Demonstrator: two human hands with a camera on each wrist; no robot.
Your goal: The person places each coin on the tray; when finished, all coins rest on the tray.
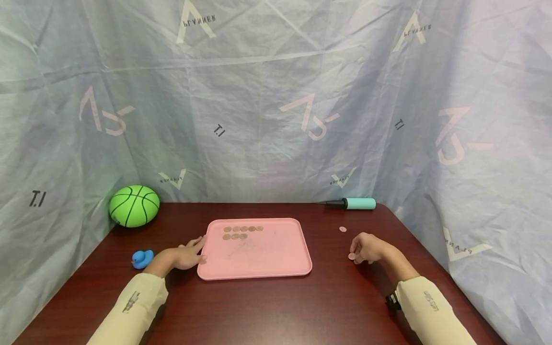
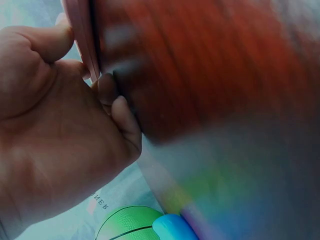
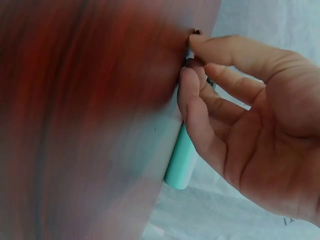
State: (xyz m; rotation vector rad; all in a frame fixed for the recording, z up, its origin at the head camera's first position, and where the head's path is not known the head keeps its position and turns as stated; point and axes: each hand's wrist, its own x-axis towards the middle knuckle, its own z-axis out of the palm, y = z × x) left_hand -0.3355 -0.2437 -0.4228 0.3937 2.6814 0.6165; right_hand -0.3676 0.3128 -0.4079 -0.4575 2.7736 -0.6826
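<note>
A pink tray lies on the table, with several round copper-coloured coins in two rows near its far left corner. My left hand is at the tray's left side, gripping the rim with the thumb over it; the left wrist view shows the thumb at the tray edge and the other fingers bent below. To the right of the tray, my right hand has its fingertips and thumb at a coin on the table, pinching it. Another coin lies farther back.
A green ball sits at the table's back left corner, and a blue toy duck is left of my left hand. A teal hand pump lies at the back right edge. Grey printed cloth hangs around the table.
</note>
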